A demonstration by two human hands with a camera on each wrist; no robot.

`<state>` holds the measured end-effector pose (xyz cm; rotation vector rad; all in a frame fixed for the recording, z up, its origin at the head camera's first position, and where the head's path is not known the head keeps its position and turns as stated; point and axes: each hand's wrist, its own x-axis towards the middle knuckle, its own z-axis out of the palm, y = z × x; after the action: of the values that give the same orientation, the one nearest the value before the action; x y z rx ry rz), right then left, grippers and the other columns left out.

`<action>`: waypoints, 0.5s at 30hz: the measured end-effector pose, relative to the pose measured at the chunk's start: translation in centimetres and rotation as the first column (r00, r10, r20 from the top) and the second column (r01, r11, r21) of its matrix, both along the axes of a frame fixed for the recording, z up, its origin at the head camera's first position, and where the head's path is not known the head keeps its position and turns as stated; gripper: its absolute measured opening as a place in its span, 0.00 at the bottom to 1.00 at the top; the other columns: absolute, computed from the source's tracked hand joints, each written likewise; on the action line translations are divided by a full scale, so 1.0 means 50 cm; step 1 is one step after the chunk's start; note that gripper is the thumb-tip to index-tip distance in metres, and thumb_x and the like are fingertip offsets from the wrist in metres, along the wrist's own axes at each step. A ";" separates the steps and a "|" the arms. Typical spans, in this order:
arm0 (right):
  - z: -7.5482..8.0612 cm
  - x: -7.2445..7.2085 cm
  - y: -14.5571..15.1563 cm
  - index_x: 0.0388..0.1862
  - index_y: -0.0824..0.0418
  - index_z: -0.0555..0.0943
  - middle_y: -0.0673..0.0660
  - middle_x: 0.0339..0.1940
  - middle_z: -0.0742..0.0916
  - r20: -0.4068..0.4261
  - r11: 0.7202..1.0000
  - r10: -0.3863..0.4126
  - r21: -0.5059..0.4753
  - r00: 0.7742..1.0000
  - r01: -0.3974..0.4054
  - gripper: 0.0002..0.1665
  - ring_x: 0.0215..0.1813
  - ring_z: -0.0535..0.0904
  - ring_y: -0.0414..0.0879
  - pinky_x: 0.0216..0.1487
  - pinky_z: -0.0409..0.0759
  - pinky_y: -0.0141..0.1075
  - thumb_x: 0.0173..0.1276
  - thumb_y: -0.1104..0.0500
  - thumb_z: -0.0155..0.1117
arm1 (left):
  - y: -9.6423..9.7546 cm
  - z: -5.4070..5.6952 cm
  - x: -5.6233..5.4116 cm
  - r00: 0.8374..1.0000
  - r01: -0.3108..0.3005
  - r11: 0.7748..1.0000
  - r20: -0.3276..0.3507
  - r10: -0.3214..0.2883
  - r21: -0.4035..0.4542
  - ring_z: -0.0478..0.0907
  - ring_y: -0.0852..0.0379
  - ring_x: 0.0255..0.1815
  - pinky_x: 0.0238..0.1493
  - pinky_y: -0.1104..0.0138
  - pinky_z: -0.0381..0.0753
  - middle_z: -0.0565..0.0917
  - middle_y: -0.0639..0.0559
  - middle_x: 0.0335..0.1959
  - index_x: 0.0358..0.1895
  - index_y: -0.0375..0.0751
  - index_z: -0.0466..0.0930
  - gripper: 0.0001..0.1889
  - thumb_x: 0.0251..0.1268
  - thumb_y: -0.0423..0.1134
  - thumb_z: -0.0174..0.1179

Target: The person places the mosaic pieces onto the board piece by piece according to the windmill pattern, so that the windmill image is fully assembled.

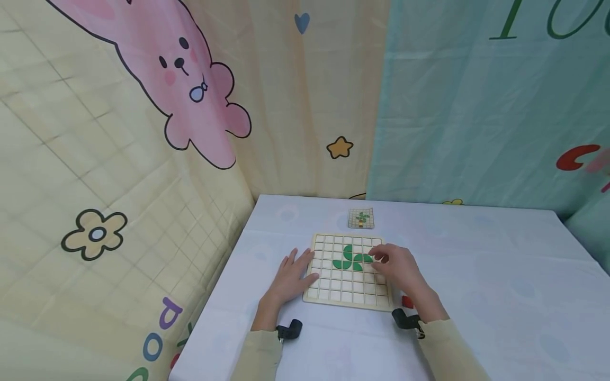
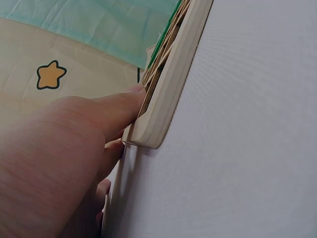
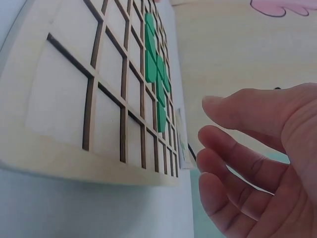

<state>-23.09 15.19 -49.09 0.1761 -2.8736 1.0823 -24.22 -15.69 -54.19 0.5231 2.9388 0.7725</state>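
A pale wooden grid board [image 1: 343,299] lies on the table, its square cells framed by thin raised strips. Green quarter-round pieces [image 1: 347,252] fill several cells near its middle, forming a pinwheel shape. My left hand [image 1: 292,276] rests along the board's left side, fingers spread, with the thumb on the front left corner. In the left wrist view that thumb [image 2: 119,106] touches the board's edge. Over the board's right side hovers my right hand [image 1: 396,263], fingers loosely bent beside the green pieces. The right wrist view shows nothing between its thumb [image 3: 233,106] and fingers.
A small patterned card [image 1: 360,218] lies behind the board, showing a green pinwheel on a grid. Something red [image 1: 407,302] sits right of the board, partly behind the right wrist. The white table [image 1: 476,286] meets printed curtains at the back and left.
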 end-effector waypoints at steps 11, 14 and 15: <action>0.004 0.012 0.050 0.52 0.57 0.87 0.55 0.46 0.86 -0.005 0.999 -0.031 0.018 0.999 0.032 0.17 0.48 0.79 0.52 0.46 0.83 0.46 0.64 0.63 0.72 | -0.001 -0.001 -0.002 1.000 0.006 1.000 -0.007 -0.006 -0.006 0.37 0.45 0.82 0.79 0.49 0.36 0.55 0.55 0.81 0.80 0.50 0.56 0.37 0.74 0.60 0.51; 0.003 0.015 0.061 0.53 0.57 0.86 0.55 0.47 0.86 0.011 0.999 -0.048 0.025 0.999 0.047 0.17 0.49 0.79 0.53 0.47 0.83 0.48 0.64 0.63 0.72 | -0.001 -0.002 -0.001 1.000 0.007 1.000 -0.007 -0.007 -0.007 0.37 0.45 0.82 0.79 0.49 0.37 0.55 0.54 0.81 0.80 0.50 0.57 0.37 0.74 0.60 0.51; 0.003 0.016 0.065 0.53 0.57 0.86 0.56 0.47 0.86 0.012 0.998 -0.052 0.029 0.999 0.051 0.17 0.49 0.79 0.53 0.47 0.83 0.48 0.65 0.63 0.72 | -0.001 -0.002 -0.001 1.000 0.008 1.000 -0.008 -0.008 -0.005 0.38 0.45 0.82 0.79 0.49 0.37 0.55 0.55 0.81 0.80 0.50 0.57 0.37 0.74 0.60 0.51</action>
<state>-22.30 18.44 -48.94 0.0967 -2.8889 1.0375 -24.28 -15.75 -54.29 0.5387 2.9434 0.7634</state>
